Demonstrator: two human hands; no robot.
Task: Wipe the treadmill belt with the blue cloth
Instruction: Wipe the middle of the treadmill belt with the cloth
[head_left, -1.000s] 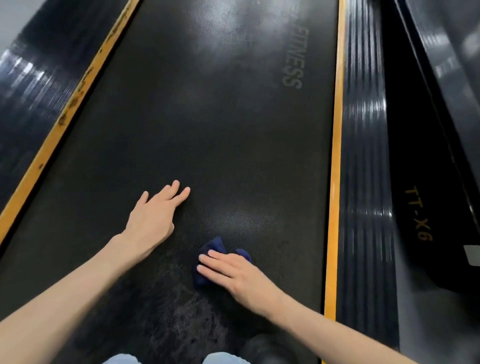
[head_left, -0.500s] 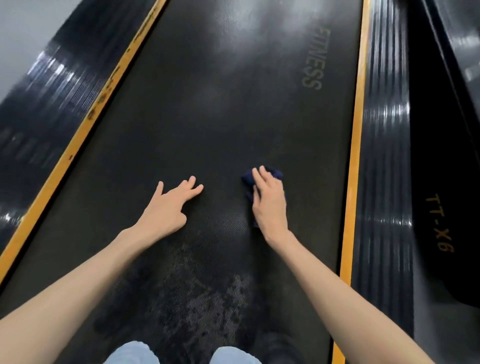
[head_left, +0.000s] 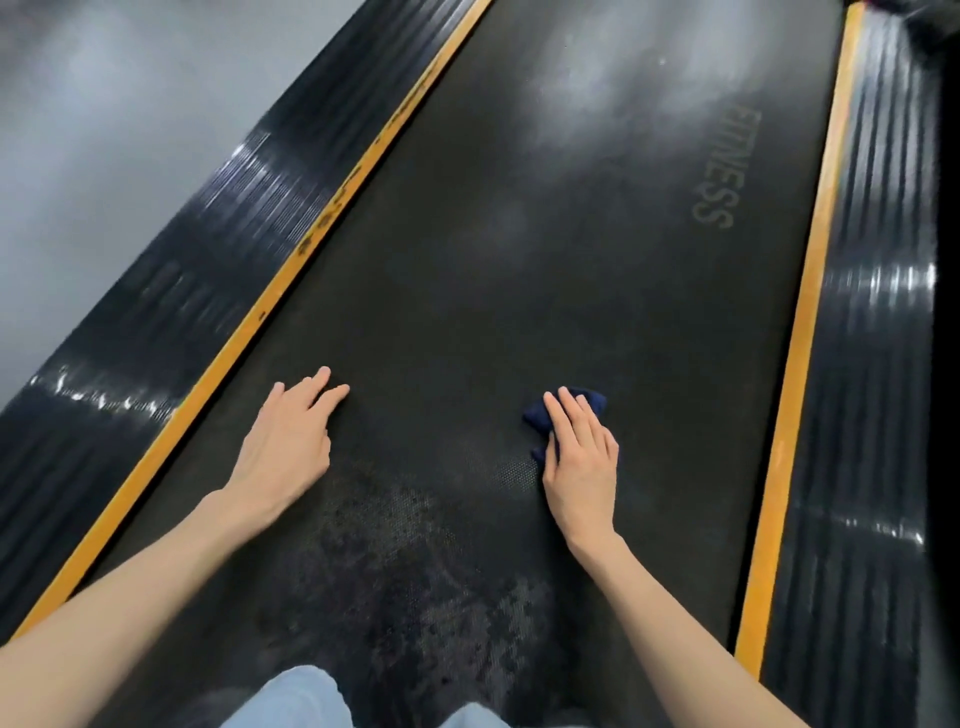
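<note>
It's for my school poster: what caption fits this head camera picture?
Right hand presses a crumpled dark blue cloth onto the black textured treadmill belt while the left hand rests flat nearby.

Gym or fitness room, by the look of it. A wide black treadmill belt (head_left: 467, 312) fills most of the view, its surface finely dimpled, with pale FITNESS lettering (head_left: 727, 171) printed lengthwise near its right side. Orange edge strips (head_left: 807, 291) border the belt on both sides; the left one carries worn black marks. Outside them run ribbed side rails (head_left: 171, 291), black and glossy, catching bright streaks of overhead light. Smooth grey floor (head_left: 104, 104) lies beyond the left rail, blurred, with soft reflections
</note>
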